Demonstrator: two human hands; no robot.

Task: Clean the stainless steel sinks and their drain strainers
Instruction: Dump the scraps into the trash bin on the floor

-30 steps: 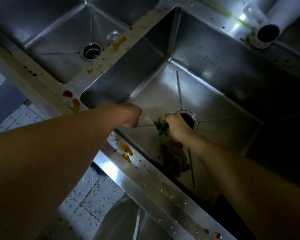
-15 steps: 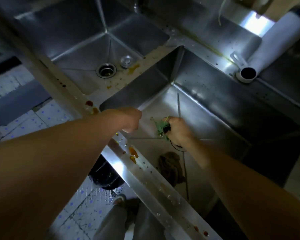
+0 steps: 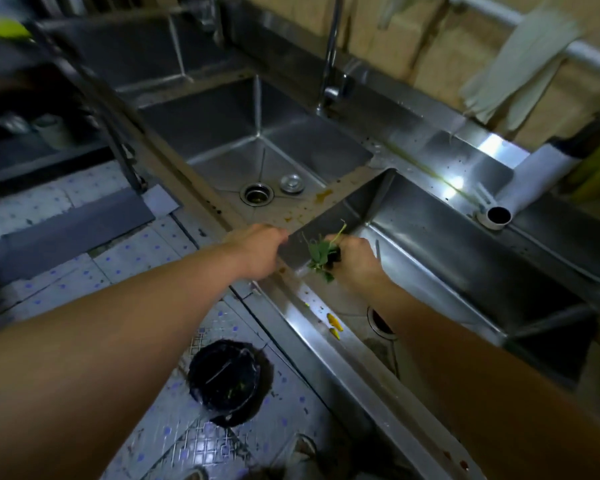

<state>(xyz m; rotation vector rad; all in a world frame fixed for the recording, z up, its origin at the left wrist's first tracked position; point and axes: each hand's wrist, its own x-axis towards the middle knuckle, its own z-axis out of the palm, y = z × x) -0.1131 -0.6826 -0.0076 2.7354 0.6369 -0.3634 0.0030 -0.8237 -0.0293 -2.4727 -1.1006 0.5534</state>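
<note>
Strainer [image 3: 334, 258] and its load of green vegetable scraps [image 3: 318, 255] sit in the right hand [image 3: 352, 263], whose fingers are curled round a dark object that I take to be the drain strainer, held over the right sink [image 3: 465, 258] close to that sink's near-left corner. The left hand [image 3: 257, 251], just left of the grip, rests with loosely curled fingers on the steel rim [image 3: 291, 296]; whether it holds anything I cannot tell.

The step in hand looks like carrying the scraps to the black bin [image 3: 227, 382] on the floor, below and left of the grip. To do it well, keep the strainer level so nothing drops on the rim, carry it straight over the bin's mouth, then tip and tap it (the wet leaves will likely cling). The left hand could pick out what sticks.

Below the grip the right forearm covers most of the open drain [image 3: 378, 325]. The strainer itself is nearly all hidden by fingers and leaves, so its shape is a guess. Up and left of the grip, the left sink [image 3: 222, 133] shows its drain [image 3: 256, 193] with a loose metal stopper [image 3: 291, 183] beside it. Yellow stains [image 3: 335, 325] on the rim are blurred.
</note>
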